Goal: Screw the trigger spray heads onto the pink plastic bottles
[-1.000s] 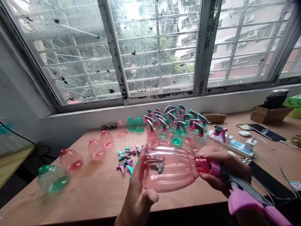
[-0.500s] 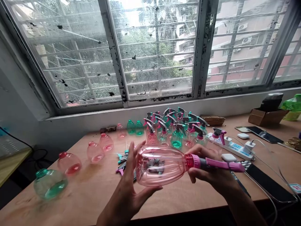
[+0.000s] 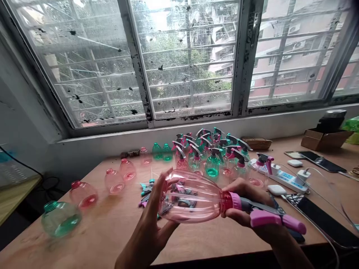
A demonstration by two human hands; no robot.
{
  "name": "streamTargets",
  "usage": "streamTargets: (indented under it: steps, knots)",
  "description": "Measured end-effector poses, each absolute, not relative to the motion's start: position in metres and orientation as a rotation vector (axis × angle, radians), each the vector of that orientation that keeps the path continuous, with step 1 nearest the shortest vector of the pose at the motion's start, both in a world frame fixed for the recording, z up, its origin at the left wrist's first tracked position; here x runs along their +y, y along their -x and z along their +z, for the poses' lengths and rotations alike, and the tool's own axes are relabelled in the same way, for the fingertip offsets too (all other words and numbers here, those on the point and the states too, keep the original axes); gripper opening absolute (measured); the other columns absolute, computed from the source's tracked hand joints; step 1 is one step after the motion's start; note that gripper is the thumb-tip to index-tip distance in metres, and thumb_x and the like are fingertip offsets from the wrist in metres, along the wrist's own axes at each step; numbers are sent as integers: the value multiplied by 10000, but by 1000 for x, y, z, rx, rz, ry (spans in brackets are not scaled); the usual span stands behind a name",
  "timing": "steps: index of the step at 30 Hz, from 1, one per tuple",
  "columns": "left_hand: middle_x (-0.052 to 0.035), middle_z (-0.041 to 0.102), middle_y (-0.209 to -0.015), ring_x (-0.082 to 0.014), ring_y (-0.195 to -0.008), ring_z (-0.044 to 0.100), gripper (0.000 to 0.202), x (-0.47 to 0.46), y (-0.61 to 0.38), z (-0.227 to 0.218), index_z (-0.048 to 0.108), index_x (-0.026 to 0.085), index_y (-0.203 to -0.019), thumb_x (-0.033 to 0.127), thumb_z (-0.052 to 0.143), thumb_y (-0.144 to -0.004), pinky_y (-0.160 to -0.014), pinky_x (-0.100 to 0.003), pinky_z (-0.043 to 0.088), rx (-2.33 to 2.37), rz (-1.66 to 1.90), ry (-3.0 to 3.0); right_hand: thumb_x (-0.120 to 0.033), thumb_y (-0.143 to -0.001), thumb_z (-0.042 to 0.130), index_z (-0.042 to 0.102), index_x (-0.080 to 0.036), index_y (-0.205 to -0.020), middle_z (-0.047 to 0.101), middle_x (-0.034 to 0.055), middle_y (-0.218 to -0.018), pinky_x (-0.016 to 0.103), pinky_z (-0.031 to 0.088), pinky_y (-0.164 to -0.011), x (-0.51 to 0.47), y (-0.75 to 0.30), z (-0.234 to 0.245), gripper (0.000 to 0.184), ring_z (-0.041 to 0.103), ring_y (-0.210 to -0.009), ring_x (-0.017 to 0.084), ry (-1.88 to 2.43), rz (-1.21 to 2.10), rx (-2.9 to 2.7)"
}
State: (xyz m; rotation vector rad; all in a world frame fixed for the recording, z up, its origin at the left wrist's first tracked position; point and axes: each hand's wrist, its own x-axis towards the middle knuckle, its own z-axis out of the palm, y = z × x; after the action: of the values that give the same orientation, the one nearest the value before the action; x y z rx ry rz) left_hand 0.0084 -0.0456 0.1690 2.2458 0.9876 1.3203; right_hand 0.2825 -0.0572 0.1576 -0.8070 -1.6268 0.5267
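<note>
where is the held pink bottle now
In the head view, the pink bottle is below centre, sideways between the left hand at its base and the right hand at its neck, with loose spray heads behind it.

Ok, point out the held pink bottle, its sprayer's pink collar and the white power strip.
Held pink bottle [image 3: 193, 198], head view: middle of the see-through body.
Pink collar [image 3: 236, 201], head view: its ribbed side.
White power strip [image 3: 288, 181], head view: top face between the plugs.

Loose spray heads [image 3: 145, 189] partly hidden behind the left fingers [image 3: 156, 196], green item [image 3: 353, 129] cut off at right.
</note>
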Motion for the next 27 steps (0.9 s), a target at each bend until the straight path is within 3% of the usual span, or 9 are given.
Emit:
streamTargets:
  steps: [3, 5, 7, 10, 14, 18, 20, 24, 27]
  knots:
    - [-116, 224, -1703, -407, -1428, 470, 1078, -45, -11, 168, 126, 392, -1605, 440, 830, -790, -1151, -578, 448, 966, 1327, -2142, -363, -768, 867, 696, -246, -962, 739, -14, -720, 253, 496, -477, -59, -278, 155, 285, 656, -544, 174, 836, 386, -1664]
    - [-124, 218, -1703, -432, -1434, 453, 1086, -43, -12, 169, 245, 356, -1588, 471, 879, -713, -1156, -576, 444, 969, 1354, -2110, -301, -743, 890, 698, -246, -998, 778, 9, -765, 277, 525, -506, -60, -276, 153, 324, 689, -571, 199, 854, 258, -1686]
    - [-119, 262, -1690, -435, -1480, 376, 997, -40, -12, 169, 345, 337, -1553, 454, 879, -719, -1185, -587, 398, 979, 1391, -2161, -289, -723, 903, 700, -251, -1006, 797, 16, -784, 284, 547, -515, -59, -274, 152, 350, 707, -570, 206, 820, 175, -1668]
    - [-125, 281, -1682, -393, -1535, 275, 954, -36, -11, 168, 291, 315, -1577, 363, 838, -798, -1200, -552, 389, 966, 1421, -2295, -348, -747, 882, 700, -271, -991, 791, -9, -721, 269, 548, -457, -56, -273, 150, 314, 699, -499, 191, 757, 229, -1626]
    - [-118, 409, -1621, -319, -1487, 407, 850, -35, -10, 168, 240, 323, -1592, 271, 734, -902, -1193, -488, 420, 956, 1513, -2389, -372, -783, 854, 693, -280, -1013, 806, 14, -747, 306, 569, -468, -54, -271, 149, 296, 717, -513, 219, 767, 282, -1589]
    - [-127, 379, -1639, -375, -1481, 401, 924, -35, -10, 167, 313, 310, -1570, 481, 801, -805, -1175, -506, 441, 951, 1449, -2316, -339, -739, 892, 682, -282, -1022, 820, 41, -804, 340, 587, -524, -53, -268, 150, 357, 742, -573, 252, 757, 184, -1592]
    - [-120, 372, -1644, -393, -1492, 374, 889, -34, -9, 167, 358, 314, -1550, 513, 791, -800, -1189, -543, 409, 962, 1460, -2290, -321, -748, 890, 684, -289, -1031, 821, 26, -801, 324, 593, -534, -53, -268, 150, 351, 746, -577, 241, 754, 209, -1582]
    - [-143, 370, -1642, -402, -1488, 377, 955, -31, -6, 164, 288, 303, -1580, 410, 828, -800, -1187, -569, 401, 976, 1468, -2322, -332, -832, 815, 684, -282, -1021, 794, -3, -731, 268, 551, -474, -53, -271, 149, 235, 719, -531, 201, 763, 419, -1589]
    - [-123, 431, -1611, -370, -1484, 399, 848, -30, -5, 160, 261, 351, -1583, 330, 748, -889, -1179, -576, 409, 986, 1514, -2359, -373, -850, 790, 688, -258, -1023, 746, -3, -662, 264, 519, -465, -54, -273, 145, 231, 694, -518, 200, 793, 472, -1554]
